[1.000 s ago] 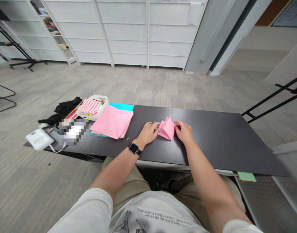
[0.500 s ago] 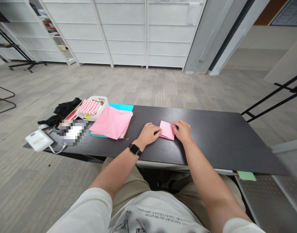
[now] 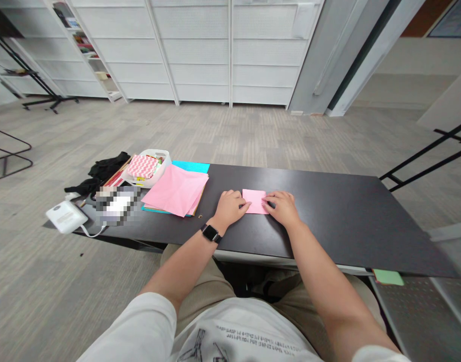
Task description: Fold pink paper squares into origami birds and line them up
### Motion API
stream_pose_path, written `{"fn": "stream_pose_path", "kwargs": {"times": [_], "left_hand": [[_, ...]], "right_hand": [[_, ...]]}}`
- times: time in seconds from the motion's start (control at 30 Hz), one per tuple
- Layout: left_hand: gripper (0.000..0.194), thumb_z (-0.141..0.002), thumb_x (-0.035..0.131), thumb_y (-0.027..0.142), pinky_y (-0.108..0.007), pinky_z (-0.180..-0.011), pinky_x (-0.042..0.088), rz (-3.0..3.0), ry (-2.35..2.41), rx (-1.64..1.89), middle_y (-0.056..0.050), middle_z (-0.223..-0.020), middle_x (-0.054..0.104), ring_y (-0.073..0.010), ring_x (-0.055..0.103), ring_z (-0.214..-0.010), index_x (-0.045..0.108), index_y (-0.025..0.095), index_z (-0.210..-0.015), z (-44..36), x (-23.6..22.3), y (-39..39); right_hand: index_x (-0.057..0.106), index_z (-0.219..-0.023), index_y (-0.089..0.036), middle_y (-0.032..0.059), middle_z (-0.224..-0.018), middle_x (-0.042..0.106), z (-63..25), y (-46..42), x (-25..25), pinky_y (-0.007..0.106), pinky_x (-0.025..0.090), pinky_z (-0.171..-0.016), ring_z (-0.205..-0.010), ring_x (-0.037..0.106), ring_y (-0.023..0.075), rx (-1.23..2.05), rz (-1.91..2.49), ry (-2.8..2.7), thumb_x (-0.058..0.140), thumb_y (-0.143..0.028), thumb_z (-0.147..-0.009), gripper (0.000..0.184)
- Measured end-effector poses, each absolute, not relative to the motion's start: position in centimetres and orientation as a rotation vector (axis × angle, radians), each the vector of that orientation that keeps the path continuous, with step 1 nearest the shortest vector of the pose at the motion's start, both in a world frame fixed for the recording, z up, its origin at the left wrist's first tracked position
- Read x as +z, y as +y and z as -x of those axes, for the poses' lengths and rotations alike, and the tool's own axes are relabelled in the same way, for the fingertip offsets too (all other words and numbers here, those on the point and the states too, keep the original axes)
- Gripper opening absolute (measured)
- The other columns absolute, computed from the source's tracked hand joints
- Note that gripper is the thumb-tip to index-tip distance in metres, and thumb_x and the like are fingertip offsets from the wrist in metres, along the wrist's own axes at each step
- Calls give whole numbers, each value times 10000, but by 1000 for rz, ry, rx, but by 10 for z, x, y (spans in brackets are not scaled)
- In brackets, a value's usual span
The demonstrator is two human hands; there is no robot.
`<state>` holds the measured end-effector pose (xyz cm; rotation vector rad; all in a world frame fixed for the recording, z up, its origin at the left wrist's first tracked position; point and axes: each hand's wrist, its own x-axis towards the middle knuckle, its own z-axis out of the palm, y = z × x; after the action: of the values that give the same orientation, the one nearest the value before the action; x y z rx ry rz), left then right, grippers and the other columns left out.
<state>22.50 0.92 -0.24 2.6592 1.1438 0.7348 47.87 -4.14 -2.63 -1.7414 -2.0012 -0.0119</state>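
- Pink folded paper square (image 3: 254, 201) lies flat on the long dark-grey table (image 3: 339, 216), between the two hands.
- Left hand (image 3: 231, 206), fingers curled and thumb on the square's left side; whether it pinches, I cannot tell.
- Right hand (image 3: 283, 206), bent fingertips on the square's right side – again, I cannot tell if they grip.
- Left of the hands, a stack of large coloured sheets (image 3: 176, 190), pink on top.
- Beyond its far left side, a white plastic basket (image 3: 164, 163) holding a pink-and-white zigzag-patterned item (image 3: 143, 166).
- Near the table's left end, a white boxy device (image 3: 66, 217) with a white cable (image 3: 91, 234).
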Motion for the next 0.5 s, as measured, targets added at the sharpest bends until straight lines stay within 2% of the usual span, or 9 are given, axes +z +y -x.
{"fn": "stream_pose_path", "kwargs": {"times": [0.1,0.17,0.37,0.5], "left_hand": [[259,-1015,641,422,-451,-1021,488,-2677,980,782,-94,-1196,730,-265,626,-1143,793,243,-1124,-225,-6,12],[277,-1006,654,361,-458,-1109,465,-2696,857,766,-80,-1337,701,-264,599,-1266,756,264,-1244,-225,-10,14],[269,-1014,627,322,-489,-1204,404,-2715,806,647,-48,-1397,707,-256,591,-1343,770,293,-1240,-225,-22,19],[280,-1009,640,346,-509,-1232,370,-2697,855,614,-46,-1423,700,-257,586,-1359,772,309,-1254,-225,-22,19]], "right_hand": [[829,-1078,-316,41,-1176,783,-477,-42,-26,494,341,-1070,-1141,625,283,-13,1701,-2030,702,-405,-963,193],[832,-1064,-323,39,-1171,789,-476,-42,-25,499,338,-1071,-1142,628,283,-10,1689,-2039,697,-406,-967,186],[835,-1053,-335,30,-1183,800,-478,-41,-24,490,351,-1073,-1153,644,271,59,1693,-2052,662,-384,-995,189],[809,-1152,-334,40,-1263,780,-479,-41,-23,512,357,-1096,-1202,629,285,82,1741,-2031,660,-382,-989,226]]}}
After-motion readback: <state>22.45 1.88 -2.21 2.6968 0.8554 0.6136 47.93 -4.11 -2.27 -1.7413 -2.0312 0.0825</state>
